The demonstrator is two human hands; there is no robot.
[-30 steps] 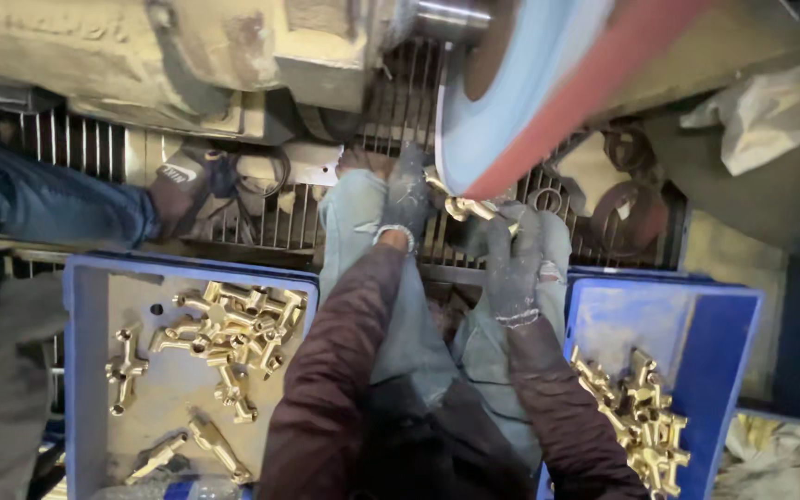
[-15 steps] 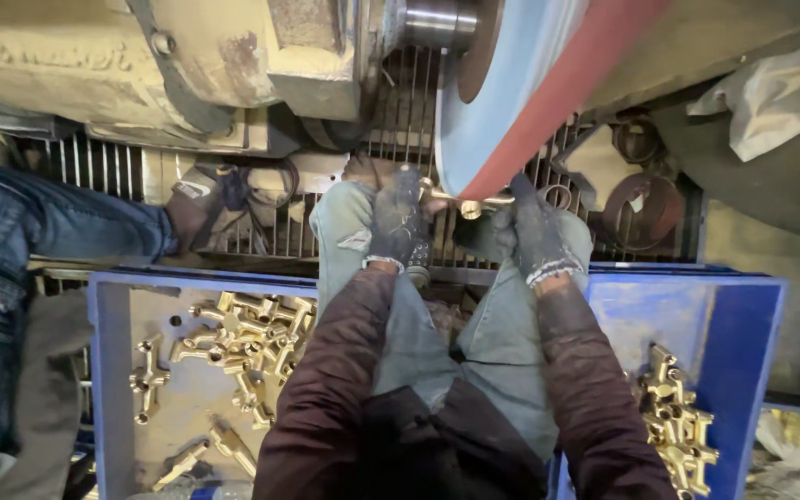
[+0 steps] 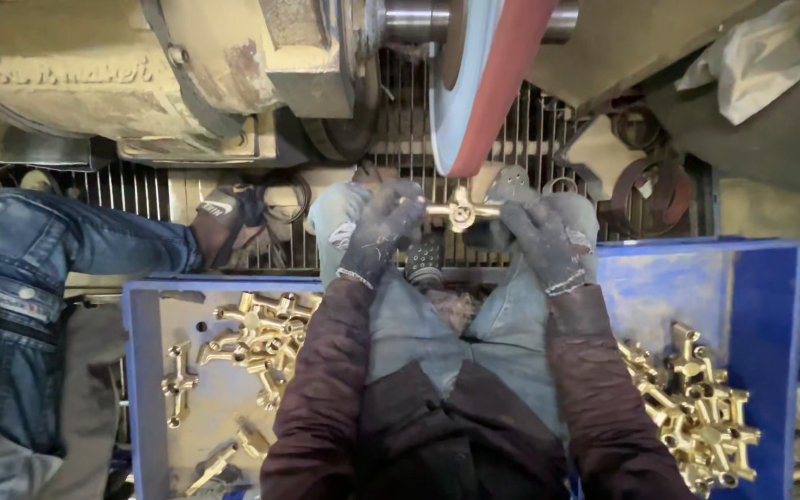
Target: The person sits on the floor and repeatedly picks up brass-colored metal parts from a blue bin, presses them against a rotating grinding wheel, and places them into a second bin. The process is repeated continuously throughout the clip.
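Under the big red-and-blue grinding wheel, I now have the brass cross fitting lifted to just below its rim, nearer than a moment ago, so contact looks close. My gloved left hand and right hand pinch its opposite ends over my knees. Blue bins of brass fittings flank me; a neighbour's denim sleeve crowds the left bin's far edge.

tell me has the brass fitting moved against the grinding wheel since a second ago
Yes. The brass fitting, held in both gloved hands, was off to the right of the grinding wheel rim's lowest point; now it sits directly beneath it, so it moved left and closer.
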